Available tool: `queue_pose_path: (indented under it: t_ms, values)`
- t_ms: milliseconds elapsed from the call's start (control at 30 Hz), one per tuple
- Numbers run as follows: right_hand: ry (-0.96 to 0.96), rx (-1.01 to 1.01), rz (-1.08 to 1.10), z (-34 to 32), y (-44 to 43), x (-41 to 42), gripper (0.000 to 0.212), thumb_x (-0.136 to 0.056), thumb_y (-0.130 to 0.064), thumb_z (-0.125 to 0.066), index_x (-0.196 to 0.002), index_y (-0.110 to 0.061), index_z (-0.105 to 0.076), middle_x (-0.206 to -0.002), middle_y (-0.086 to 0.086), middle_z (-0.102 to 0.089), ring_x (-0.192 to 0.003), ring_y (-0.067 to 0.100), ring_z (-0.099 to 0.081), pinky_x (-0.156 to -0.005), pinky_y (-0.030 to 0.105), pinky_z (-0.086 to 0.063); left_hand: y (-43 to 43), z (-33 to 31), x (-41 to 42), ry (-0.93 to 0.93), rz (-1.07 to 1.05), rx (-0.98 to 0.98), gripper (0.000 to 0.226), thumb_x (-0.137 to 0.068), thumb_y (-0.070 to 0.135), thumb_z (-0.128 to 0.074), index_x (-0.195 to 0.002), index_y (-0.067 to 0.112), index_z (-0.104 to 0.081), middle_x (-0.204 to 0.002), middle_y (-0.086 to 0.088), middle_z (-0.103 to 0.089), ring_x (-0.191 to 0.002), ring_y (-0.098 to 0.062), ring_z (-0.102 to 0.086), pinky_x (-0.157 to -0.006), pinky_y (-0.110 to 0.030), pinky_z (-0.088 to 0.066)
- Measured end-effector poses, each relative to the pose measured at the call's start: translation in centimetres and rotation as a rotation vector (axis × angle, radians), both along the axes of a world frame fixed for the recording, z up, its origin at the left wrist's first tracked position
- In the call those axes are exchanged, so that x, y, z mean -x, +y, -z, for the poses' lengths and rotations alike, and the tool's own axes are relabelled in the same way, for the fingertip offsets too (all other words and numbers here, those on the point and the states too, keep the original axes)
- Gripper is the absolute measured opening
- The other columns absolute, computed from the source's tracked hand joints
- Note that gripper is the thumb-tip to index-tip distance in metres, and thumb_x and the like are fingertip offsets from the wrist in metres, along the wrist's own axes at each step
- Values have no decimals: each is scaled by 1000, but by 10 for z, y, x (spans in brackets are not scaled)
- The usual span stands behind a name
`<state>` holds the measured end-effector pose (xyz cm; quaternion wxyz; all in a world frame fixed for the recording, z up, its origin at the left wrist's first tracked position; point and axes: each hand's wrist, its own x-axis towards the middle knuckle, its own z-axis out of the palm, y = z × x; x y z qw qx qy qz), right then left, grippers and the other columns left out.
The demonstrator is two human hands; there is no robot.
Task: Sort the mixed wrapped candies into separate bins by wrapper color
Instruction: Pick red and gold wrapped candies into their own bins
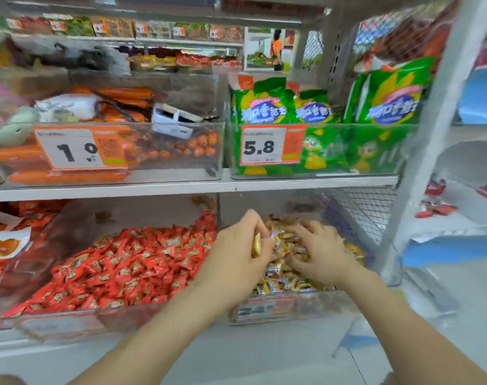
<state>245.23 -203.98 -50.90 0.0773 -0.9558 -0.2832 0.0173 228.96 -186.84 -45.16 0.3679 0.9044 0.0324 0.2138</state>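
Currently your left hand (241, 245) hangs over the left edge of the gold bin (306, 305), just beside the divider (217, 215) to the red bin (70, 322). Its grip is pinching one gold candy (256, 244) between thumb and fingers, edge-on and lifted clear of the pile. Holding it raised this way probably lets you check the wrapper colour before release. It matches the gold candies (278, 270) beneath, so it belongs in this bin.

Your right hand (317, 251) lies on the pile further right, well inside the same bin. Its fingers are bent and their tips sink among the wrappers, a raking posture suited to turning the heap and exposing strays. You cannot tell whether that grip encloses a piece, because the fingertips are hidden and the frame is blurred.

The red candies (120, 268) fill the neighbouring bin to the left. No red wrapper shows plainly among the gold. A few darker wrappers lie near the front, too blurred to classify.

Judgement: sorting is well advanced, with the two colours mostly apart. Next move: release the pinched piece onto the gold pile, then rake through the heap. Risk: the bins adjoin, so a piece dropped near the divider could fall into the red side. Release low and well right of it.
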Motion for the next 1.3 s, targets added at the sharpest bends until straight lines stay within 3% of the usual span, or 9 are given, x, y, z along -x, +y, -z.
queue_pose_path:
  t_ms: [167,300,400,533,667,767,900,1133,1300]
  values:
    - [7,-143,-30,7,-22,-17,85,-74,-84,-43,-151,-48,-42,-153,0,-47,-140,30,-44,-114,52,-41,-22,47,-81,227,-91,-401,19,-104,44,-52,-115,29,-48,-115,-2,-54,-111,-29,-56,-90,-47,-51]
    - [29,-272,0,-19,-23,-2,60,-82,-60,-65,-136,-34,-66,-140,0,-59,-129,24,-56,-109,44,-47,-16,60,-106,399,-149,-615,59,-98,68,-46,-142,29,-43,-141,-10,-47,-131,-36,-44,-105,-54,-35]
    - [16,-398,-20,-36,-14,12,33,-92,-34,-71,-124,-26,-75,-122,-5,-73,-112,12,-67,-103,34,-52,-10,44,-96,289,-217,-721,64,-95,72,-47,-142,28,-44,-137,-9,-53,-128,-35,-49,-102,-52,-37]
    - [13,-493,-107,-52,22,40,27,-94,-25,-67,-119,-27,-76,-102,-12,-76,-92,2,-69,-93,27,-56,18,23,-46,20,-229,-791,45,-98,64,-44,-121,27,-58,-117,-1,-59,-113,-29,-52,-94,-46,-42]
    - [-15,-557,-279,-64,73,81,28,-95,-19,-63,-118,-29,-76,-104,-12,-72,-93,3,-66,-91,22,-51,67,19,12,-6,-321,-662,23,-98,50,-44,-102,30,-54,-99,6,-54,-100,-25,-51,-83,-45,-45]
    - [18,-546,-369,-64,115,108,28,-97,-18,-60,-118,-29,-74,-102,-13,-68,-88,0,-62,-87,10,-46,123,25,45,232,-565,-565,26,-96,47,-47,-109,26,-57,-108,-3,-54,-105,-34,-52,-85,-47,-50]
    - [-116,-204,-392,-46,174,128,28,-96,-19,-53,-122,-17,-62,-116,8,-61,-114,27,-57,-99,40,-48,183,35,63,715,-784,-345,62,-98,61,-48,-136,11,-45,-140,-23,-41,-130,-51,-39,-106,-57,-41]
    - [144,9,-94,-23,254,116,46,-104,-39,-46,-145,-16,-44,-145,24,-45,-135,49,-37,-108,52,-41,251,55,38,838,-713,28,100,-98,72,-39,-161,-2,-12,-160,-28,-35,-146,-45,-38,-119,-46,-35]
    - [310,42,71,-4,298,89,86,-80,-71,-48,-153,-27,-33,-157,21,-37,-141,52,-35,-107,63,-37,277,72,7,778,-632,76,95,-90,75,-12,-154,15,-47,-159,-18,-46,-144,-39,-45,-119,-49,-36]
